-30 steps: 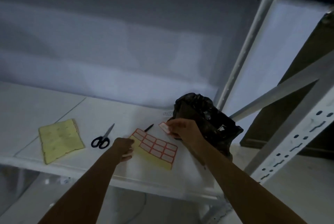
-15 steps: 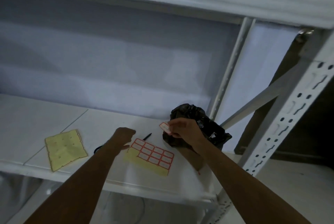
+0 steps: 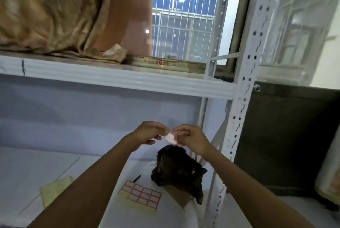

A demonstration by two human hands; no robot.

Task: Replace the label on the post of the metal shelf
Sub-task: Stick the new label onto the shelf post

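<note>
Both hands, left hand (image 3: 147, 134) and right hand (image 3: 191, 138), pinch one red-bordered blank label (image 3: 170, 138).

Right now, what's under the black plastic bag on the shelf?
A brown cardboard-like piece sticks out from under the black plastic bag, resting on the white shelf. How far it extends beneath is hidden by the bag.

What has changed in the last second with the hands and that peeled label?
The left hand left the label sheet and rose to pinch the label together with the right hand, which also lifted it higher. The sheet, pen and black bag stayed on the shelf.
</note>
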